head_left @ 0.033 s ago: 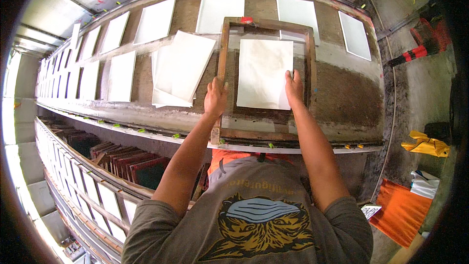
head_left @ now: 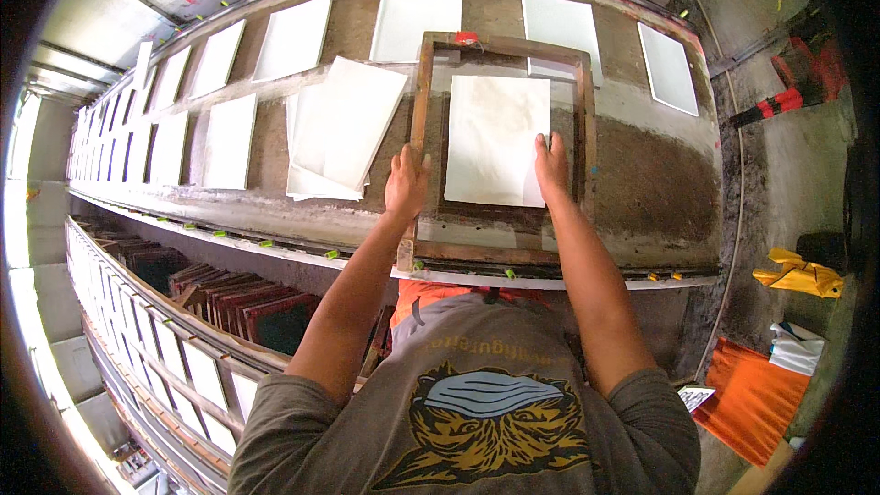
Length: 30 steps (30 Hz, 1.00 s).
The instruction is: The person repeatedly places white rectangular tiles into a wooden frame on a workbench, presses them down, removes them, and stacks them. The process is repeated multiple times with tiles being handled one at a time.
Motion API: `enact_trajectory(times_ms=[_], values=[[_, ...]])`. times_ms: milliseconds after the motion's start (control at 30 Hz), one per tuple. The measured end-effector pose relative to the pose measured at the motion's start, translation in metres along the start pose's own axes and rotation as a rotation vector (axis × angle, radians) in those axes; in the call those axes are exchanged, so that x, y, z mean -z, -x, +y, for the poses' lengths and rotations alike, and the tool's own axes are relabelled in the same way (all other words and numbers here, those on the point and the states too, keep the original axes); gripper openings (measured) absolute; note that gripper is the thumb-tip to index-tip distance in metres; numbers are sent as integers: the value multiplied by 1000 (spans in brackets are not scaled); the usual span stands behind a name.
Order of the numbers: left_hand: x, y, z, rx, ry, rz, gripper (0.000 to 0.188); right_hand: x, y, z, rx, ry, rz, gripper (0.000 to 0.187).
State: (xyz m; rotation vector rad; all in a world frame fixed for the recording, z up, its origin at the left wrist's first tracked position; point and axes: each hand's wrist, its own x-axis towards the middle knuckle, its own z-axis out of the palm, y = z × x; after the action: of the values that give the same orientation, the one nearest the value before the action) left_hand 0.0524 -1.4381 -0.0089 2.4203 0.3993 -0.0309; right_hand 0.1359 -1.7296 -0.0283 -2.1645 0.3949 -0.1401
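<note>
A wooden screen frame (head_left: 420, 110) with see-through mesh is tilted over the long table in front of me. A white sheet of paper (head_left: 495, 137) with faint brownish smudges lies within the frame's outline. My left hand (head_left: 406, 181) is closed around the frame's left bar, its thumb toward the mesh. At the sheet's right edge, my right hand (head_left: 552, 170) pinches the paper; the fingertips underneath are hidden. Left of the frame, loose white sheets (head_left: 346, 124) overlap in a skewed pile.
White panels (head_left: 229, 142) stretch in two rows along the brown table (head_left: 651, 170). Small green clips (head_left: 332, 255) line its edges. Behind me on the left, dark-red frames (head_left: 252, 307) stand in a rack. An orange cloth (head_left: 747, 394) and a yellow one (head_left: 799, 275) lie at the right.
</note>
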Motion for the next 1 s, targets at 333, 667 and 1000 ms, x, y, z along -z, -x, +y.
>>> enact_trajectory(times_ms=[333, 667, 1000], values=[[10, 13, 16, 28, -7, -21, 61, -1, 13, 0, -216, -66, -162, 65], [5, 11, 8, 44, -14, -10, 64, 54, 42, -38, -211, -21, -678, 41], [10, 1, 13, 28, -22, -39, 64, 45, -112, -65, 461, 830, -249, 107]])
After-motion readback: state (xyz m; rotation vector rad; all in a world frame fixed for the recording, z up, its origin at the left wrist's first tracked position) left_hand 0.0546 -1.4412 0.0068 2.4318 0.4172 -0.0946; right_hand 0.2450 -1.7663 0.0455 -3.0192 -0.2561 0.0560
